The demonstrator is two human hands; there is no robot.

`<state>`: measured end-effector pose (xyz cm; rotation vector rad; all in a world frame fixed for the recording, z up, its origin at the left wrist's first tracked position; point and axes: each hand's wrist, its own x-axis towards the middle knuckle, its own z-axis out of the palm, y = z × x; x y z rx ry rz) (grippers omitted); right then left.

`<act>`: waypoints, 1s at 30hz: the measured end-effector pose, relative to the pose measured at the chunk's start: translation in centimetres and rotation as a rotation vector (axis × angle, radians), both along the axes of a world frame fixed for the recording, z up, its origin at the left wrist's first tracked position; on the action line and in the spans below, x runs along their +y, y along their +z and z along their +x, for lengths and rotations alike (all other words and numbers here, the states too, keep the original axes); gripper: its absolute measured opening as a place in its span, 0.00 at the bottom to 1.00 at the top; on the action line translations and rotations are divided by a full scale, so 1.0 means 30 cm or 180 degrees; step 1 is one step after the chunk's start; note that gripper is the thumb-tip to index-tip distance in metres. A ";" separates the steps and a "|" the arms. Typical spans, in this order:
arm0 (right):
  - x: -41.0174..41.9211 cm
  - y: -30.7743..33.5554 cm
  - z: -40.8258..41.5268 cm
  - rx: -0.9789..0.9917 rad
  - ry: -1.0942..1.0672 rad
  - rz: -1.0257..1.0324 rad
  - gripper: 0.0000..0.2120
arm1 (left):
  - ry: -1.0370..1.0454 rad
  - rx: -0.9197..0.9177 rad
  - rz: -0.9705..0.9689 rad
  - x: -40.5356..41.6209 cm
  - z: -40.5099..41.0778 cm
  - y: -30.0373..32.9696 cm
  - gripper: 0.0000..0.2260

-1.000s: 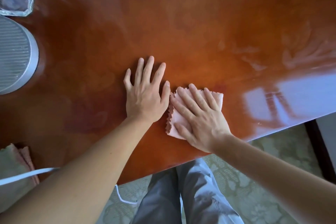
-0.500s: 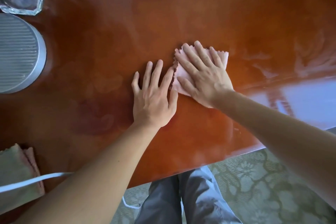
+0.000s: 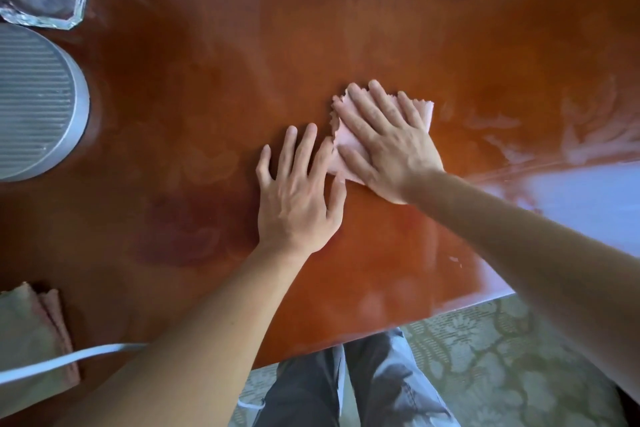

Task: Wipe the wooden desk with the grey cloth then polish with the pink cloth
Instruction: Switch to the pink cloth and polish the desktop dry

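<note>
We see soft, warm daylight across the glossy wooden desk, with a pale bluish glare washing out its right edge and hazy smears nearby. Shadows under the hands are faint. Wide-angle bending curves the frame's edges, and the near forearms look slightly soft.

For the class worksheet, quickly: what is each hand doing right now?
Left hand: open, flat on the glossy wooden desk, holding nothing.
Right hand: open, pressing the small pink cloth.
</note>
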<state>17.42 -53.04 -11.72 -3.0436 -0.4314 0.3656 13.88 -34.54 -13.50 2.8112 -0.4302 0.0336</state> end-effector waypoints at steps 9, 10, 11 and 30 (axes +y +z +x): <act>0.035 0.000 0.047 -0.0038 0.0030 -0.0009 0.33 | 0.0015 -0.0064 -0.0033 0.005 -0.003 -0.003 0.26; 0.038 -0.002 -0.002 -0.0050 0.0105 0.0022 0.32 | 0.0009 -0.0095 -0.0059 0.005 -0.002 -0.004 0.25; 0.040 -0.004 -0.054 -0.0058 0.0166 0.0057 0.32 | 0.0007 -0.0119 -0.0083 0.006 -0.003 -0.005 0.25; -0.046 0.001 0.121 0.0061 0.0676 0.0012 0.33 | 0.0427 -0.0280 0.0123 -0.051 0.124 0.046 0.18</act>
